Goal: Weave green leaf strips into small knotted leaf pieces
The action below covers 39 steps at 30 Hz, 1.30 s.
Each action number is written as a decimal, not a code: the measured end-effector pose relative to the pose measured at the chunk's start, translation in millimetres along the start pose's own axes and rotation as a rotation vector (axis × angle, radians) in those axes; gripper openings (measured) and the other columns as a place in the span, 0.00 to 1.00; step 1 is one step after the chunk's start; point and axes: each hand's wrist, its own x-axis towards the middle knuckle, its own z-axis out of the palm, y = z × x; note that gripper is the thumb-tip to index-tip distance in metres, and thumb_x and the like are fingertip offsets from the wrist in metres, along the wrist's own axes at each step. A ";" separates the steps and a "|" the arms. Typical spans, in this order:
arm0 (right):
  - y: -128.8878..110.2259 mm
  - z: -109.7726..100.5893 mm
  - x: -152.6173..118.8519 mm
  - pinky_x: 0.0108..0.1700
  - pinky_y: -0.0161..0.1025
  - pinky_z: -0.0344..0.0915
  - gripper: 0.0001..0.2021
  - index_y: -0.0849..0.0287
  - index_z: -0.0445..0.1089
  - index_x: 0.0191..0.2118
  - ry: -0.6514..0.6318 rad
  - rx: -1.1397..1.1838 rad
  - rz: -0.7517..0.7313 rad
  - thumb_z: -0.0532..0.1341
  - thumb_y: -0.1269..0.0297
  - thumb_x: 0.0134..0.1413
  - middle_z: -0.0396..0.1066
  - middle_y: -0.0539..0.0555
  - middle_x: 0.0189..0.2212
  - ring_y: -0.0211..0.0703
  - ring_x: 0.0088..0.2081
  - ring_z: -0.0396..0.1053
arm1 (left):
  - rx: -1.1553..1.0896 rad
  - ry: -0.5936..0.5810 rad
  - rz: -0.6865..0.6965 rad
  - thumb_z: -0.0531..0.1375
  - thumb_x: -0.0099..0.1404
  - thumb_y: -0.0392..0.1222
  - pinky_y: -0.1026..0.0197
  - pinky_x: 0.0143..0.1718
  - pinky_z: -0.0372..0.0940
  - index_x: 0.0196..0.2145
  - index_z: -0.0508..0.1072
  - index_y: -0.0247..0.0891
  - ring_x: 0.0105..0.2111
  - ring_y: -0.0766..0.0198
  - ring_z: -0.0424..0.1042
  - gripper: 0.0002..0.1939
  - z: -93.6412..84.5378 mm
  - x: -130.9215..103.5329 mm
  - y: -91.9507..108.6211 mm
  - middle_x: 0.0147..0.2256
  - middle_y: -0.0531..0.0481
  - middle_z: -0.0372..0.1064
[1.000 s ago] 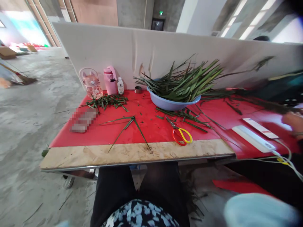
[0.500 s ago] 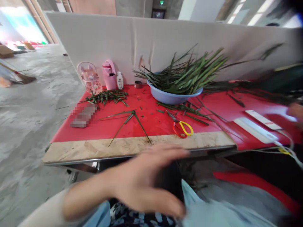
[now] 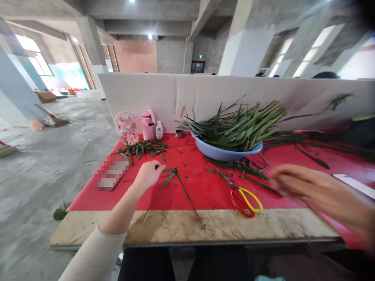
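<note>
My left hand [image 3: 149, 174] is over the red cloth with its fingers pinched on one end of a green leaf strip [image 3: 181, 184]. That strip is part of a folded piece whose long ends spread out towards the table's front edge. At the right, my right hand [image 3: 316, 191] is blurred by motion; its fingers point left, and whether they hold anything does not show. Scissors [image 3: 246, 201] with one red and one yellow handle lie between the hands, blades partly apart. Behind them stands a blue basin [image 3: 216, 153] heaped with long green leaves [image 3: 243, 125].
Cut leaf scraps [image 3: 143, 148] lie at the back left, before a clear pink bottle [image 3: 128, 128], a pink flask [image 3: 148, 125] and a small white bottle [image 3: 159, 130]. A pixelated flat object [image 3: 113, 173] lies left. A white panel [image 3: 140, 89] closes the table's back.
My left hand has moved from above my lap up to the folded leaf and pinched it. My right hand has come in over the table. The view has tilted up.
</note>
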 end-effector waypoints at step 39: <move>22.2 221.7 86.4 0.28 0.31 0.54 0.10 0.59 0.63 0.29 -0.225 0.068 -0.287 0.49 0.65 0.59 0.63 0.48 0.22 0.36 0.25 0.61 | -0.517 0.093 0.088 0.55 0.60 0.42 0.59 0.46 0.63 0.42 0.73 0.35 0.42 0.59 0.71 0.15 88.9 30.6 -10.9 0.40 0.46 0.73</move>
